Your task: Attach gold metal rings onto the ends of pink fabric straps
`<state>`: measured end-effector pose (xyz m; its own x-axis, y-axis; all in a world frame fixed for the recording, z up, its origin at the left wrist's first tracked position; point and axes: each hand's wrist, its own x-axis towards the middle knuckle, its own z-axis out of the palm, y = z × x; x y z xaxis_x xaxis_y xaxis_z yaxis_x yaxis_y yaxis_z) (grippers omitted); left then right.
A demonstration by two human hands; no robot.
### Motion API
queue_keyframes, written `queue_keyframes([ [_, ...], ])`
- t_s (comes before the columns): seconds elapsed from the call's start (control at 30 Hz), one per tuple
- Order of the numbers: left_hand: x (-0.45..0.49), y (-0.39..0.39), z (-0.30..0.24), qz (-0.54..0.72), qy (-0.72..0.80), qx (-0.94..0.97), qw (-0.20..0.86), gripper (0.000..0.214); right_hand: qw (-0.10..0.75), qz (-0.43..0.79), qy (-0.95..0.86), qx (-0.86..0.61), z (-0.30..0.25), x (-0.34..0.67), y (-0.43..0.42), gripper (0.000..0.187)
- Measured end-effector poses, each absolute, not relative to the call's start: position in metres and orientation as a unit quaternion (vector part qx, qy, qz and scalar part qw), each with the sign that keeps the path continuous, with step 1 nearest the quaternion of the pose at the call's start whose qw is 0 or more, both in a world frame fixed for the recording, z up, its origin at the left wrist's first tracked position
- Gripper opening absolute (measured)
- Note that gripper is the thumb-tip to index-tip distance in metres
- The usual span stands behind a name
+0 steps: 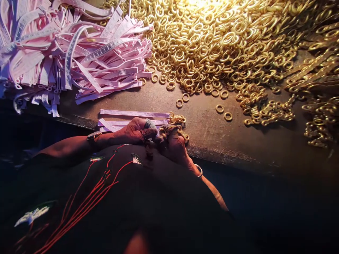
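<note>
My left hand (137, 130) and my right hand (176, 144) meet at the table's front edge, fingertips close together. Both have closed fingers with wrappings on some of them. Gold ring-shaped links (162, 132) show between the hands, at my right fingers. Whatever my left fingers pinch is hidden behind them. Just beyond lies a pink strap (135, 113) with a short gold chain (177, 118) at its right end. More pink straps (113, 123) pass behind my left hand, and another bit of gold chain (186, 137) sticks out beyond my right fingers.
A big heap of pink straps (106, 53) covers the table's left side. Loose gold rings (206, 42) are piled at the back middle and right. Linked gold chains (272, 113) lie at the right. Stray rings (219, 108) rest on the brown table (212, 134) nearer me.
</note>
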<state>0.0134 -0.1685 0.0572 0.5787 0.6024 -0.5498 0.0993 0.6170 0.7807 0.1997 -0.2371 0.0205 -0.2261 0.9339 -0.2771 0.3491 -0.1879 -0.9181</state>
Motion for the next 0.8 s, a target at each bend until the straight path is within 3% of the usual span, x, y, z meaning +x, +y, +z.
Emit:
queue_keyframes([
  [0.13, 0.014, -0.170, 0.060, 0.166, 0.445, 0.433, 0.766, 0.039, 0.280, 0.562, -0.573, -0.527, 0.026, 0.197, -0.234, 0.035],
  [0.5, 0.024, -0.165, 0.053, 0.151, 0.446, 0.408, 0.782, 0.045, 0.179, 0.557, -0.662, -0.468, 0.030, 0.200, -0.205, 0.017],
  [0.8, 0.027, -0.160, 0.041, 0.151, 0.490, 0.361, 0.779, 0.042, 0.024, 0.383, -0.769, -0.512, 0.025, 0.199, -0.193, 0.023],
])
